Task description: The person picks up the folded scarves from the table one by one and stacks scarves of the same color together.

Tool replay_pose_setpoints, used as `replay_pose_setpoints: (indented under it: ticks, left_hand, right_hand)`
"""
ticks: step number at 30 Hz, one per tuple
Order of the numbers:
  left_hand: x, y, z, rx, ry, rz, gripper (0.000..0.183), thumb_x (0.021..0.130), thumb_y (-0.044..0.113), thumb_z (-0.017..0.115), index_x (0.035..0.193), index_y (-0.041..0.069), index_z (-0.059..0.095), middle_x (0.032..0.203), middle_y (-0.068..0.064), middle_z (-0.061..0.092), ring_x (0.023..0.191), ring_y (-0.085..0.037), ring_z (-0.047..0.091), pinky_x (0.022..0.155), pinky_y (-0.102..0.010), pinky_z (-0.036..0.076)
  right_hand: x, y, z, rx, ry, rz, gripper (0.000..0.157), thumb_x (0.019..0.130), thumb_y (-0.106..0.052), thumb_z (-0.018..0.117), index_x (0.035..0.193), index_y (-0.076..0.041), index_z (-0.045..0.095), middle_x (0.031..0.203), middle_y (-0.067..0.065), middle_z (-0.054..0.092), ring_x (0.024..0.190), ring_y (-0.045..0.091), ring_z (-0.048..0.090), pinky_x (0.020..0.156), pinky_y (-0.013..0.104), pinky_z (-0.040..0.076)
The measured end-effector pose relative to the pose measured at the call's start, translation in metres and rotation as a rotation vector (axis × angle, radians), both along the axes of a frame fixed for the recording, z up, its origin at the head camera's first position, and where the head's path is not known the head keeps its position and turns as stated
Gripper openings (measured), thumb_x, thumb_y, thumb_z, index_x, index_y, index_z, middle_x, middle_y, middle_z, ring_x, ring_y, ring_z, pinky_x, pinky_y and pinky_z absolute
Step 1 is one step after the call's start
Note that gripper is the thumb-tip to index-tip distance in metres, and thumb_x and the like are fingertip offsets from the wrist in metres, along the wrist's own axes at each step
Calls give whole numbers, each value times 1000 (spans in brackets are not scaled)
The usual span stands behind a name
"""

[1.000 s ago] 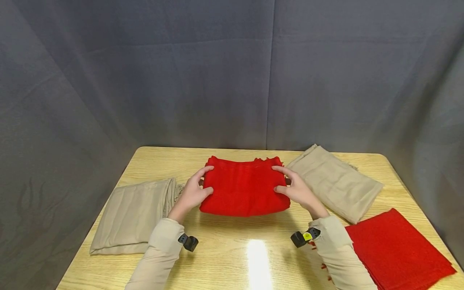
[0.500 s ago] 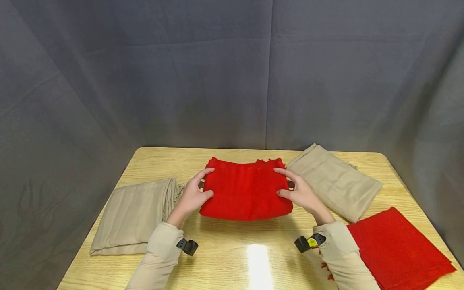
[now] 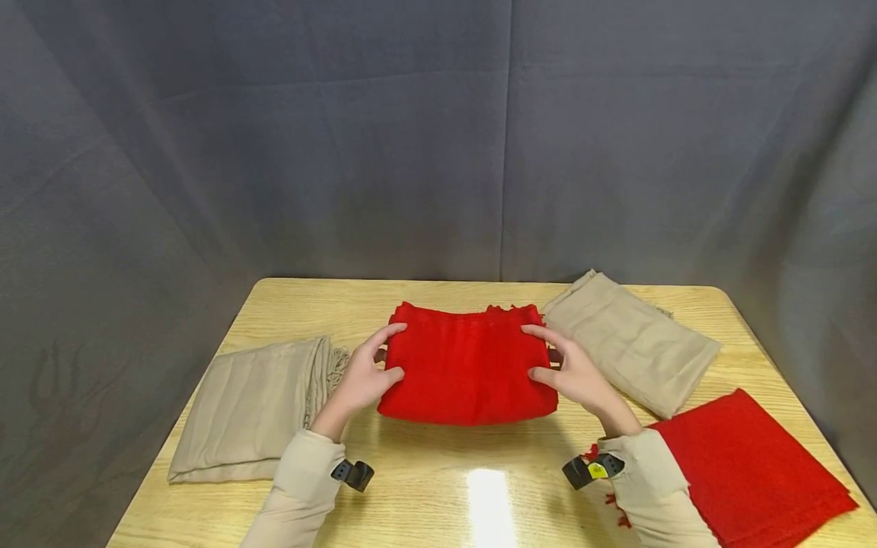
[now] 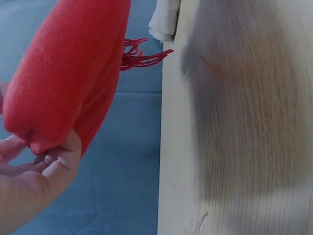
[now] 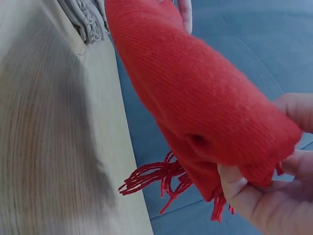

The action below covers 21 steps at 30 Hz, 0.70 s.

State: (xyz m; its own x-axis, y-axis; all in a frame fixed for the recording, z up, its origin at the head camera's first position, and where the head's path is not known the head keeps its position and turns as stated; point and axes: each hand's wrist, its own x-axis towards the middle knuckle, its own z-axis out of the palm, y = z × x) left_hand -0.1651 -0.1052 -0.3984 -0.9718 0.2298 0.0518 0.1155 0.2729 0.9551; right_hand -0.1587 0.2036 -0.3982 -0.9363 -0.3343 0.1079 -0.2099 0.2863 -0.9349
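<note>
A folded red scarf with fringe hangs raised over the middle of the table, held by both hands. My left hand grips its left end, thumb on the near face and a finger along the upper part. At the opposite end my right hand pinches it the same way. In the left wrist view the folded layers of the scarf are bunched in curled fingers. Red tassels dangle from its underside in the right wrist view, where the right thumb presses into the cloth.
A folded beige scarf lies on the wooden table at the left. Another beige scarf lies at the back right, with a folded red scarf in front of it. Grey curtains stand behind and beside the table.
The held red scarf has come slightly nearer in the head view, and its right end has shifted a little rightward with the right hand. Both hands keep their hold.
</note>
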Motion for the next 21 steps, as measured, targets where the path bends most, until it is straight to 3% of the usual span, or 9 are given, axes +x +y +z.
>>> replay_pose_setpoints:
  ticks: [5, 21]
  left_hand:
    - [0, -1, -10, -7, 3, -10, 61, 76, -13, 51, 131, 11, 46, 111, -16, 49, 88, -29, 54, 61, -36, 53]
    - [7, -2, -15, -2, 22, -56, 62, 74, -16, 49, 131, 8, 46, 111, -16, 49, 82, -26, 55, 60, -32, 51]
  right_hand:
    - [6, 2, -1, 26, 40, -6, 58, 77, 12, 56, 132, 1, 42, 130, 22, 41, 88, 29, 56, 69, 28, 49]
    - [16, 5, -8, 39, 47, 0, 59, 76, 12, 57, 132, 2, 42, 130, 22, 41, 90, 29, 56, 70, 28, 49]
